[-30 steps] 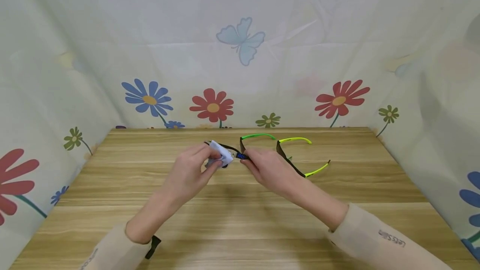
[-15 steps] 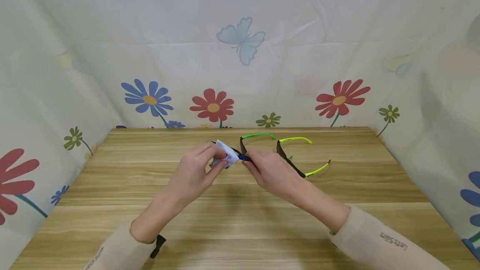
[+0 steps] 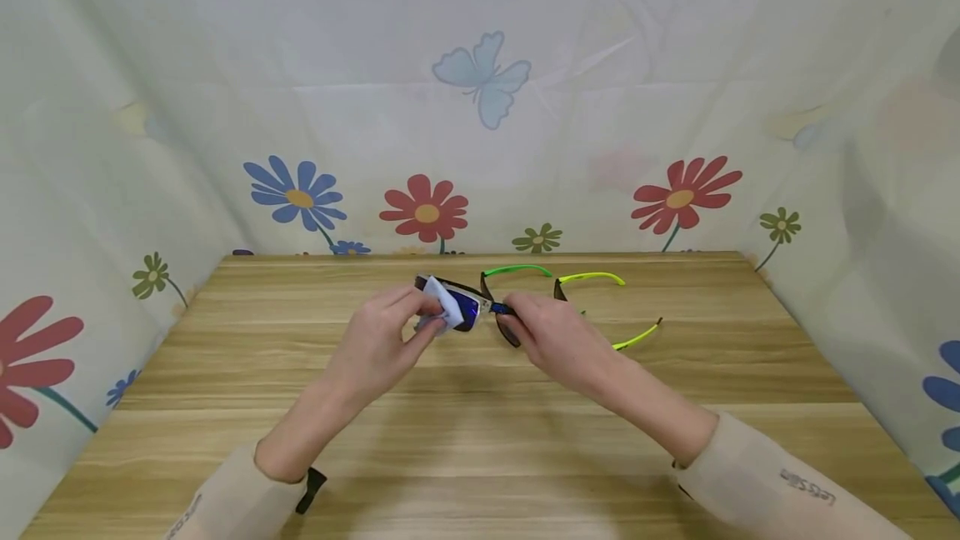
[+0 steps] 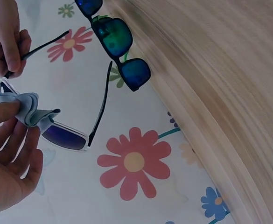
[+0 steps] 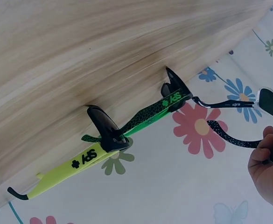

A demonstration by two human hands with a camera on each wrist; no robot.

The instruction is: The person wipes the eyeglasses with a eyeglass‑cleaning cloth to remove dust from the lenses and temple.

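Up over the far middle of the table, my right hand (image 3: 558, 340) grips one temple arm of a pair of sunglasses (image 3: 469, 312) with blue lenses and a whitish frame front. My left hand (image 3: 378, 340) pinches a folded light-blue cloth (image 3: 450, 312) against the lens farther from my right hand. In the left wrist view the cloth (image 4: 30, 112) wraps the frame around the middle, leaving a dark blue lens (image 4: 65, 136) showing at one end. Both temple arms are unfolded. Seen from the right wrist, my right hand's fingers (image 5: 267, 156) curl round the speckled dark arm (image 5: 234, 140).
On the wooden table (image 3: 480, 440), just beyond my right hand, stand green-armed sunglasses (image 3: 517, 270) and yellow-armed sunglasses (image 3: 592, 278), arms unfolded. My right hand partly covers both. A flower-print curtain (image 3: 337, 123) encloses the table's back and sides.
The held sunglasses have tilted so a blue lens now faces up into view. The cloth went right, then back left along them. My right hand has shifted slightly right.
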